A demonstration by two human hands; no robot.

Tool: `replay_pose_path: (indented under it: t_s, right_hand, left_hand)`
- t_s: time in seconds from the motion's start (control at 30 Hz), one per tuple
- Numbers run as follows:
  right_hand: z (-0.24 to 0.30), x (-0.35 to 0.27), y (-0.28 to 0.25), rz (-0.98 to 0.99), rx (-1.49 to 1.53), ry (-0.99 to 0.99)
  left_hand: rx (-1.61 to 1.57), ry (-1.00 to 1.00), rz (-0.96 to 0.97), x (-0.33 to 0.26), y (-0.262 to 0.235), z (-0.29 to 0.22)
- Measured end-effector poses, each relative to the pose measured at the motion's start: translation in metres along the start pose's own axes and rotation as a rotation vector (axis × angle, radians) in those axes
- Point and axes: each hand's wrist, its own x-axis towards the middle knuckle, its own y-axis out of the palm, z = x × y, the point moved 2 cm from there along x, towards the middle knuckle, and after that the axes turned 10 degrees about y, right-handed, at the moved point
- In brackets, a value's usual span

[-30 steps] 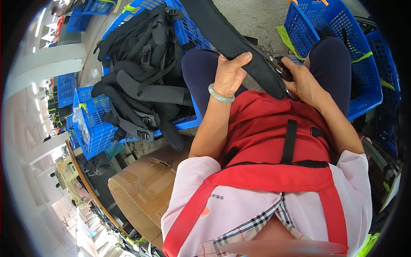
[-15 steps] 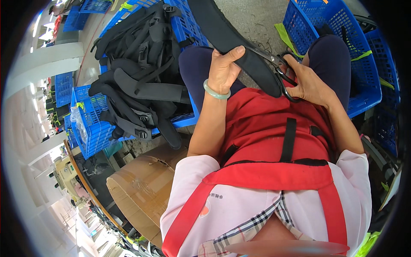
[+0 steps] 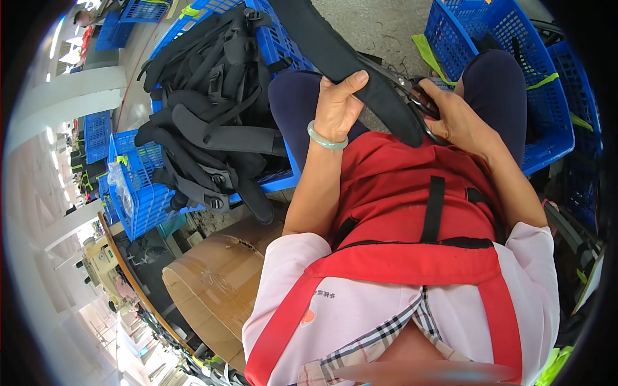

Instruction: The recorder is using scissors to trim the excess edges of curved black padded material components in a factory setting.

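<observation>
A long black padded strap [image 3: 351, 67] slants from the top of the view down over my lap, its rounded end above the red apron [image 3: 399, 186]. My left hand [image 3: 341, 106] pinches the strap's left edge, thumb on top. With fingers in the loops, my right hand [image 3: 460, 116] grips black-handled scissors [image 3: 425, 103]. The metal blades lie along the strap's right edge, partly hidden by it, so I cannot tell whether they touch it.
To the left, a blue crate [image 3: 283, 35] is heaped with black padded straps [image 3: 212, 122] and buckles. Another blue crate [image 3: 508, 26] stands at the right, with yellow-green ties. A cardboard box [image 3: 212, 289] sits at lower left. Farther left is a sewing machine [image 3: 100, 264].
My right hand and the scissors have shifted slightly up and left, and the blades are more hidden by the strap. The strap's upper part has swung a little left. My left hand keeps its hold.
</observation>
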Motion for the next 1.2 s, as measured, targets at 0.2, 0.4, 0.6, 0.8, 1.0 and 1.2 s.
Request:
replay_pose_path:
  t_s: [0.2, 0.4, 0.6, 0.8, 1.0, 1.2]
  right_hand:
    - [0.008, -0.005, -0.008, 0.003, -0.017, -0.007]
    - [0.006, -0.003, -0.001, -0.014, -0.004, -0.002]
    - [0.003, 0.003, -0.001, 0.036, -0.041, 0.046]
    - [-0.003, -0.005, -0.002, -0.038, 0.045, -0.081]
    - [0.004, -0.010, -0.006, 0.046, 0.021, -0.024]
    - [0.007, -0.008, -0.003, 0.053, 0.035, -0.002]
  left_hand:
    - [-0.009, -0.011, -0.018, -0.001, -0.003, -0.002]
    - [0.003, -0.039, 0.005, 0.000, 0.000, 0.000]
    - [-0.004, -0.017, -0.018, 0.000, -0.003, 0.000]
    - [-0.006, -0.033, 0.010, 0.000, -0.003, 0.001]
    - [-0.059, -0.041, 0.037, 0.001, -0.013, -0.001]
    - [-0.034, -0.040, 0.061, 0.001, -0.011, 0.001]
